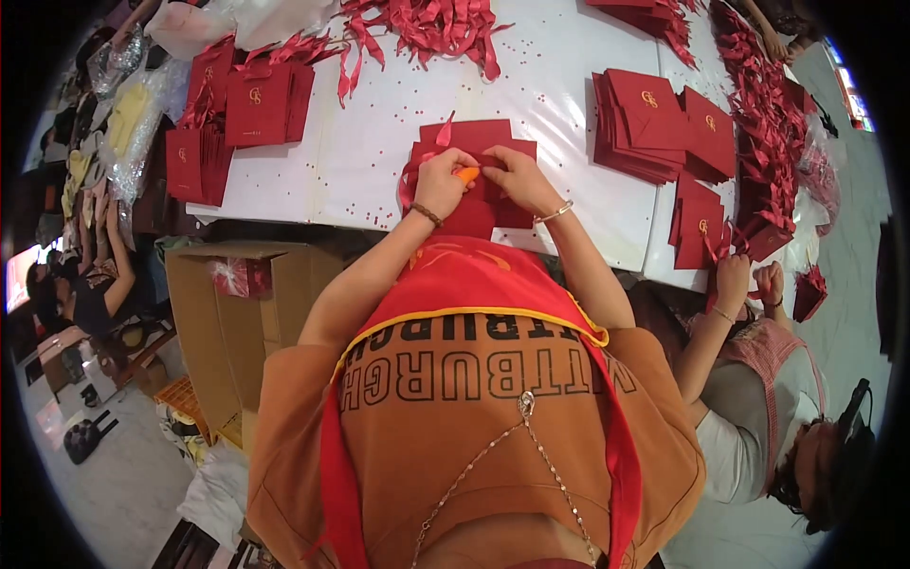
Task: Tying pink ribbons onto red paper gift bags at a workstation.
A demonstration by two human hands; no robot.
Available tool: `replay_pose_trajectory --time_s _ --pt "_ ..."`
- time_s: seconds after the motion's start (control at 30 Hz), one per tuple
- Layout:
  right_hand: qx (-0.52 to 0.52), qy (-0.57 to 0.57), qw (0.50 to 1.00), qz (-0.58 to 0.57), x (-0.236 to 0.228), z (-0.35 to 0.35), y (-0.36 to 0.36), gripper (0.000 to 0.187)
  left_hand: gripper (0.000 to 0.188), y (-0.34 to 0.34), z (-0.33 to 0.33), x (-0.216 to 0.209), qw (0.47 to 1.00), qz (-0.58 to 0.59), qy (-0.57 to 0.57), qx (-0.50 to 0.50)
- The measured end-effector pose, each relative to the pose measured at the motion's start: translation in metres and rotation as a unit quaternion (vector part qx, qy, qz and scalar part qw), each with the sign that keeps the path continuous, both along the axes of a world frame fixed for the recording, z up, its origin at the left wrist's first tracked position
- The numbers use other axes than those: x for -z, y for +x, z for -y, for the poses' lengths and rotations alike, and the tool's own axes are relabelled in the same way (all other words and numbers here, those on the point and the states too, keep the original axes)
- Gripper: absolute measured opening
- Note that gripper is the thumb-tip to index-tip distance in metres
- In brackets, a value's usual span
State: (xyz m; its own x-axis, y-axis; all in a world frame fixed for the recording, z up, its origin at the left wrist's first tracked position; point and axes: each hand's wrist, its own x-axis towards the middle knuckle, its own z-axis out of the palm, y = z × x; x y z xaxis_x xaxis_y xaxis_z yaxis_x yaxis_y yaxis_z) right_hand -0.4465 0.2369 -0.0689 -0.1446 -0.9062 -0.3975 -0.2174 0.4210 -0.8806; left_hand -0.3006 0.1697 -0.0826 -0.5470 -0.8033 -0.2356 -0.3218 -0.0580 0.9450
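Note:
Several flat red paper bags (pixel 488 133) lie in a pile at the table's near edge, under both my hands. My left hand (pixel 442 184) is closed over the bags, fingers pinched together. A small orange piece (pixel 467 174) shows at its fingertips; whether it is a tool or a finger cover I cannot tell. Red ribbon (pixel 445 131) rises beside that hand and loops along its left side. My right hand (pixel 523 180), close by on the right, pinches a red bag with thumb and forefinger. What lies between the fingertips is mostly hidden.
Stacked red bags stand at the left (pixel 258 106) and right (pixel 645 119). Loose red ribbons (pixel 445 33) heap at the back, with red dots scattered over the white table (pixel 370 133). An open cardboard box (pixel 213 332) sits left below. A co-worker's hands (pixel 732 283) handle ribbon at the right.

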Motion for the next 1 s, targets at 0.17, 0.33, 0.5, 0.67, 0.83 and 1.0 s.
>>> replay_pose_trajectory --time_s 0.17,0.33,0.5,0.67,0.83,1.0 --pt "0.008 -0.067 0.995 -0.076 0.006 -0.012 0.008 0.029 0.021 0.002 -0.011 0.004 0.999 -0.022 0.03 -0.027" --pt "-0.013 -0.102 0.987 -0.126 0.0 -0.009 0.008 0.029 0.024 -0.003 -0.001 -0.003 0.993 -0.046 0.101 -0.048" --pt "-0.028 -0.099 0.987 -0.122 -0.002 -0.007 0.004 0.029 0.018 -0.004 0.004 0.001 0.993 0.051 -0.091 0.054" --pt "0.041 -0.022 0.998 0.033 -0.001 -0.005 -0.001 0.027 0.015 -0.005 0.0 -0.007 1.0 0.005 -0.008 0.016" --pt "0.026 -0.087 0.992 -0.084 0.004 -0.008 0.006 0.024 0.012 -0.007 -0.001 -0.007 0.99 -0.011 0.131 -0.049" --pt "0.042 -0.063 0.996 -0.055 -0.011 -0.015 0.005 0.024 0.024 -0.005 -0.004 -0.008 0.996 -0.043 0.072 -0.005"
